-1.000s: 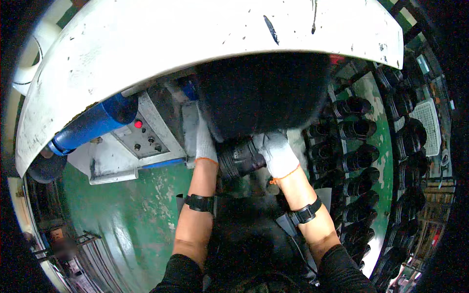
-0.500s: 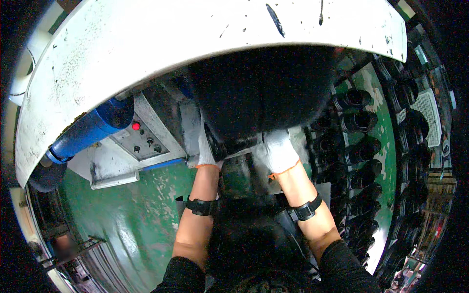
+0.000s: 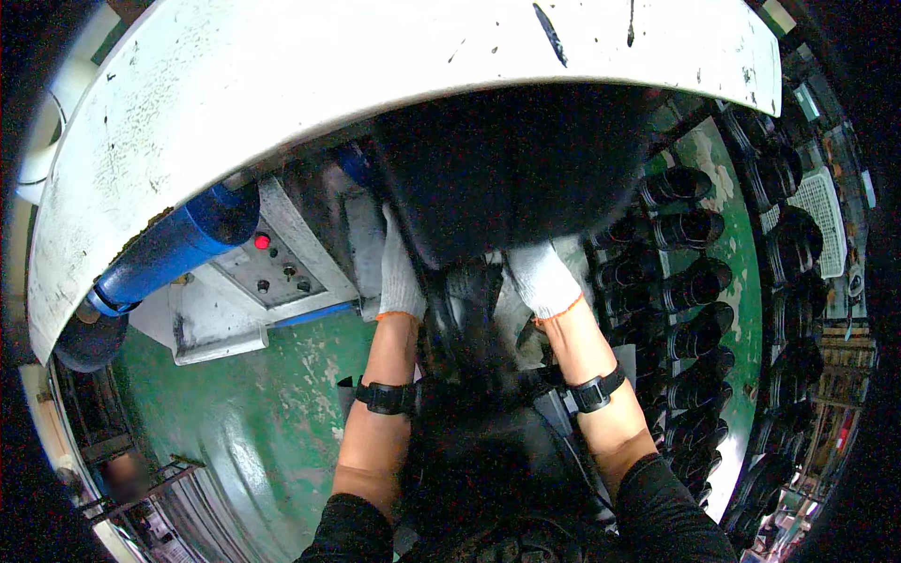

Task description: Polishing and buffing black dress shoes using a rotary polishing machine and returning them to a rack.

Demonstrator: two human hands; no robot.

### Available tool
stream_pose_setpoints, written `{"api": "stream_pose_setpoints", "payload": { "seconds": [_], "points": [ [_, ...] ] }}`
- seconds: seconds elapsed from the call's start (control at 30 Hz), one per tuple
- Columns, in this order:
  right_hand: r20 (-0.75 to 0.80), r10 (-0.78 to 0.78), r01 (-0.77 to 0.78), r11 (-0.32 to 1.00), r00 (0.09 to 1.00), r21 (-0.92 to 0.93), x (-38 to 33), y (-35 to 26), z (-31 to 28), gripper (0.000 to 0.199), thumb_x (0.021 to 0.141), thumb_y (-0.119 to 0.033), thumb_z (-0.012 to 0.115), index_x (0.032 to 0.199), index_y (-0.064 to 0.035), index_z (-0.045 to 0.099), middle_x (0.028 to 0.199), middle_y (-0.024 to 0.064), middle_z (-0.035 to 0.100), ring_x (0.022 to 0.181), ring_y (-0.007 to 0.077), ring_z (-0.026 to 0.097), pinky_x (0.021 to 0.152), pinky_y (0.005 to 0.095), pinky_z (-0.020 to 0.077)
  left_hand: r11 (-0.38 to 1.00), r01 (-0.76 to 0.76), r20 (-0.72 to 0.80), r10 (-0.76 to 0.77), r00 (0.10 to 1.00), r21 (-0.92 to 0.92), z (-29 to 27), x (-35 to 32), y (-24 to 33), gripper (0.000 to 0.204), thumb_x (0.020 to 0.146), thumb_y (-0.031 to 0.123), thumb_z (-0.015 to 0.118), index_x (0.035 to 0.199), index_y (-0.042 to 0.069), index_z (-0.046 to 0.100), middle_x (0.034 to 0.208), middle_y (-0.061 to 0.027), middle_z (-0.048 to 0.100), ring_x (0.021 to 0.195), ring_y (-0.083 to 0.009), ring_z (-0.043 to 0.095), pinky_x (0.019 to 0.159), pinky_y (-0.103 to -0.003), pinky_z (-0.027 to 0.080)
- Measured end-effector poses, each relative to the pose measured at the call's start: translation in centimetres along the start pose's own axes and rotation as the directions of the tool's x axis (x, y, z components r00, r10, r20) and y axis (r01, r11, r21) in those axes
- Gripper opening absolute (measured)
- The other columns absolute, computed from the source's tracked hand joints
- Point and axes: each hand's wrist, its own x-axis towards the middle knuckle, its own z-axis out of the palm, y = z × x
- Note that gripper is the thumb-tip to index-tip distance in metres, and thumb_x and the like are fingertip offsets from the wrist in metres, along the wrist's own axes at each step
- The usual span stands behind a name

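Note:
Both my hands wear white knit gloves with orange cuffs and reach in below a black, smooth-sided part [image 3: 516, 169] of the machine. My left hand [image 3: 399, 267] is along the left side of a black, glossy piece [image 3: 469, 305]; its fingers point away and are mostly hidden. On the other side my right hand [image 3: 544, 280] is turned inward, its fingertips covered by the black part. The glossy piece lies between the hands, blurred and dark, so its kind cannot be made out. Whether either hand grips it is hidden.
A large white, black-stained hood [image 3: 310, 66] overhangs the work. At left are a blue cylinder [image 3: 178, 244] and a control panel [image 3: 282, 258] with a red button [image 3: 262, 241]. Rows of black shoes [image 3: 694, 281] stand at right, near a white basket [image 3: 821, 225].
My right hand has shifted slightly right, so the hands are farther apart. The glossy black piece between them now extends nearer to my body.

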Motion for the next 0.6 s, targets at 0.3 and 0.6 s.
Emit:
{"api": "stream_pose_setpoints", "payload": {
  "seconds": [0.3,0.6],
  "points": [
    [-0.065,-0.017,0.003,0.976,0.998,-0.216,-0.4,-1.0,-0.5,0.046,0.1,-0.013,0.035,0.145,-0.0024,0.03,0.151,0.0123,0.028,0.137,0.0268,0.03,0.116,0.035,0.0216,0.989,-0.005,0.08,0.017,0.997,-0.149,-2.2,-1.8,0.2,0.062,0.1,0.05,0.037,0.142,0.004,0.042,0.139,-0.0099,0.051,0.122,-0.0263,0.051,0.104,-0.035,0.042],
    [-0.177,-0.114,0.074,0.973,0.978,-0.22,-0.9,0.2,-4.9,0.037,0.09,-0.009,0.047,0.126,-0.0026,0.053,0.128,0.0174,0.054,0.116,0.0326,0.052,0.101,0.0403,0.0414,0.951,0.027,0.185,0.032,0.982,-0.308,-0.3,-3.0,-2.2,0.057,0.101,0.045,0.037,0.141,0.005,0.043,0.14,-0.0108,0.05,0.123,-0.0277,0.051,0.104,-0.037,0.043]
  ]
}}
